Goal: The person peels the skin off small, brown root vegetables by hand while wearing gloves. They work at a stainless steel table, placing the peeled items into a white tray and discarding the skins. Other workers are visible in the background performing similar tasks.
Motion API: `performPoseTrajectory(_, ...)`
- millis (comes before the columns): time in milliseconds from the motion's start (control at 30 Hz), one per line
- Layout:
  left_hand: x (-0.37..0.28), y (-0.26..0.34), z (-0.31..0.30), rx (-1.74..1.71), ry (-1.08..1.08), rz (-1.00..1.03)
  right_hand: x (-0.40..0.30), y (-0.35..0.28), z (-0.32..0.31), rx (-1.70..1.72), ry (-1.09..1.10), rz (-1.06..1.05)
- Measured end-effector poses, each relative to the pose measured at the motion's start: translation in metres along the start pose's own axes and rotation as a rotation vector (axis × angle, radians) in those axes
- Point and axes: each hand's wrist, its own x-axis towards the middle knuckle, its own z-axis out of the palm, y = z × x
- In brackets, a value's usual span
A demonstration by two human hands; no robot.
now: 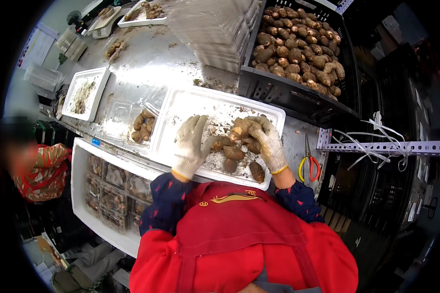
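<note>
Both my hands wear pale knitted work gloves over a white foam tray [220,96] strewn with soil crumbs. My right hand [268,141] grips a knobbly taro corm [241,129] with a pinkish cut end. Spread over the tray's left half, my left hand [192,143] holds nothing, its thumb beside the loose taro. Several small brown taro corms [234,153] lie between the hands, and one dark corm [257,172] rests near the front right edge. Left of the tray, an opened clear plastic clamshell [119,119] contains several taro corms [144,126].
A black crate [297,99] heaped with taro stands behind right, beside stacked clear plastic clamshells [220,40]. Scissors [309,166] with red and yellow handles lie at right. A foam box [106,150] of packed clamshells stands front left, near another person [40,168]. A second tray [104,78] sits left.
</note>
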Motion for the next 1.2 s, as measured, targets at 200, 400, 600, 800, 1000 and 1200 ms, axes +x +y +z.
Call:
performPoseTrajectory(200,0.007,0.055,-0.008,-0.65,-0.072,-0.347,-0.008,0.015,0.021,-0.365,0.026,-0.155)
performPoseTrajectory(400,-0.006,0.048,0.002,-0.749,-0.136,-0.38,-0.02,0.005,0.024,-0.343,-0.111,0.102)
performPoseTrajectory(600,-0.003,0.048,0.0,-0.786,-0.175,-0.371,-0.035,0.007,0.023,-0.473,-0.138,-0.093)
performPoseTrajectory(800,-0.016,0.044,0.017,-1.307,-0.15,-0.657,-0.036,-0.015,0.034,-0.285,0.004,0.147)
performPoseTrajectory(1000,-0.017,0.045,0.006,-1.553,-0.322,-0.741,-0.035,-0.038,0.024,-0.549,0.035,0.04)
performPoseTrajectory(1200,-0.014,0.068,-0.007,-1.844,-0.351,-0.802,-0.031,-0.056,0.053,-1.013,-0.041,-0.146)
